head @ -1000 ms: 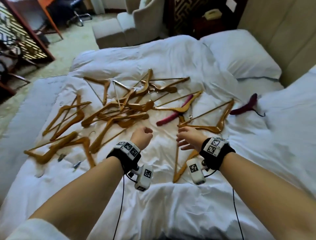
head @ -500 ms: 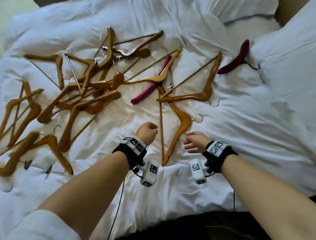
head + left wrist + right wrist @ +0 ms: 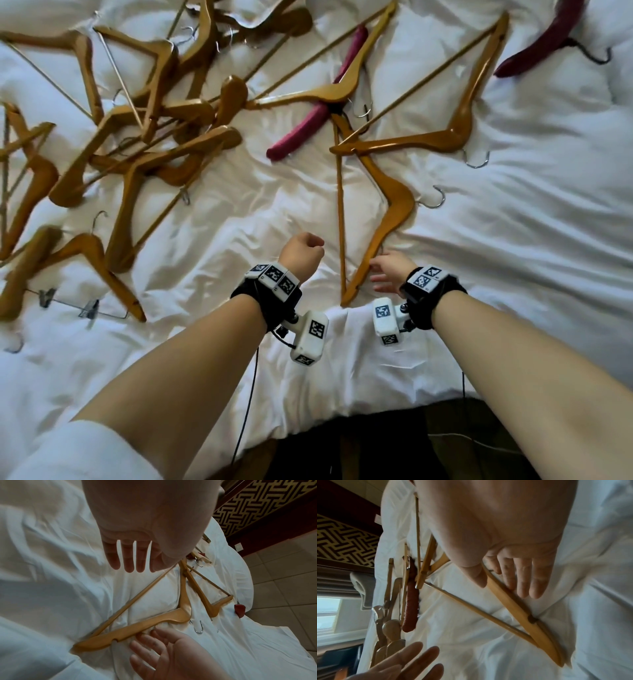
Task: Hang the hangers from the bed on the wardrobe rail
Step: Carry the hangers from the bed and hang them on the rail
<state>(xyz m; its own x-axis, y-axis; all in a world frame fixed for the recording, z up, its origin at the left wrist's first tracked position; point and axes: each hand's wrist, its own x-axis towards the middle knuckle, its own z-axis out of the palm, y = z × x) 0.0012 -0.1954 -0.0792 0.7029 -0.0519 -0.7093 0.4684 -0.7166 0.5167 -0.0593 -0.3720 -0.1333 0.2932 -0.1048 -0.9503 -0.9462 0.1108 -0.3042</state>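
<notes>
black wristbands [image 3: 274,301], white tagged cameras [image 3: 310,337], white sleeve [image 3: 82,455]

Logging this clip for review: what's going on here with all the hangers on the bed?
A person leans over a white bed strewn with wooden hangers and a few dark red padded ones. The right hand, fingers extended, reaches onto the arm of the nearest wooden hanger without gripping it. The left hand hovers beside it, holding nothing. No hanger has been lifted, and the wardrobe rail is not in view.

Wooden hangers [image 3: 20,192] at head view's left edge were cut off, blurred; maroon hanger [image 3: 548,37] top cropped.
</notes>
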